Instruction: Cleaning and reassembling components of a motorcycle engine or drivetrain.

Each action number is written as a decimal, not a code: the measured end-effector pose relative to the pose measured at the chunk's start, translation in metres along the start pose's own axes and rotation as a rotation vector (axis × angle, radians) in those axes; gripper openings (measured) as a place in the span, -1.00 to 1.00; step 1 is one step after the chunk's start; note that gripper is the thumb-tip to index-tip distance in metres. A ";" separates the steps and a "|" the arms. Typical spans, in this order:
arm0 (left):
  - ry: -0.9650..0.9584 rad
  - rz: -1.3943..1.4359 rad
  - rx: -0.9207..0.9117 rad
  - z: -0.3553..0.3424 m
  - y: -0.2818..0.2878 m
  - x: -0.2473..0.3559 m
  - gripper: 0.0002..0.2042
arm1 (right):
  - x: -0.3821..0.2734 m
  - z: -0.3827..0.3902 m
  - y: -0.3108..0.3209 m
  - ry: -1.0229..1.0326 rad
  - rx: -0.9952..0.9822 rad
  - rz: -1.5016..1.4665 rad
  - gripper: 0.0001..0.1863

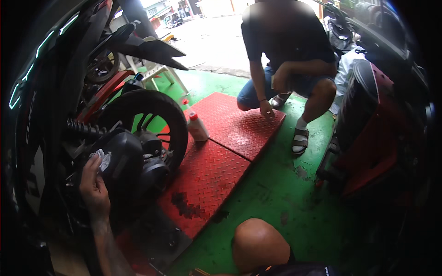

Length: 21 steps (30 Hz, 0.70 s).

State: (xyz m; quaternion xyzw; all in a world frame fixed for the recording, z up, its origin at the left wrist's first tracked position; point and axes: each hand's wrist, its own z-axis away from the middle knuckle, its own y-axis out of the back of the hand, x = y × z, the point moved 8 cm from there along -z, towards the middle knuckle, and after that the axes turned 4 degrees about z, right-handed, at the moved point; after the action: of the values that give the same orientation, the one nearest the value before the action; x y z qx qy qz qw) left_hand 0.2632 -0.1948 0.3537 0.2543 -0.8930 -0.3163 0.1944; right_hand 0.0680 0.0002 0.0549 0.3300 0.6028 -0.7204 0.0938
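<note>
At the left, my left hand [95, 184] has its fingers closed on a crumpled pale rag [102, 160]. The rag is up against or just over the black casing [120, 154] beside the rear wheel of a dark scooter; I cannot tell if they touch. Right of the casing stands the scooter's rear tyre [180, 124], and a coil shock absorber [85, 128] sits above it to the left. My right hand is out of the picture. A pale bottle with a red cap [198, 129] stands by the tyre on the red tread-plate platform [209, 172].
Another person [287, 60] squats at the platform's far right corner, one hand hanging low over it. A red and black motorcycle [368, 133] stands at the right. Behind the wheel is a white plastic stool [159, 73]. The floor [271, 193] is green; my knee [260, 244] is bent in front.
</note>
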 end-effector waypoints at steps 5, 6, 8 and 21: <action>0.451 -0.383 0.072 0.081 0.082 -0.034 -0.66 | 0.041 -0.012 0.002 -0.150 0.145 -0.034 -0.11; 0.689 -0.325 0.082 0.092 0.088 -0.046 -0.67 | 0.042 -0.015 0.000 -0.111 0.122 -0.046 -0.14; 0.369 -0.207 0.289 0.066 0.097 -0.020 -0.62 | 0.047 -0.023 -0.001 -0.089 0.093 -0.077 -0.20; 0.102 -0.386 0.130 0.068 0.070 -0.072 -0.58 | 0.006 -0.008 0.012 0.059 0.158 -0.237 -0.28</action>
State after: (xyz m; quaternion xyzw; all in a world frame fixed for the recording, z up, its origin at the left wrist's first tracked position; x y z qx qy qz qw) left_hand 0.2630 -0.0749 0.3374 0.4483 -0.8353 -0.2762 0.1581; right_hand 0.0725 0.0061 0.0408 0.2842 0.5812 -0.7616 -0.0360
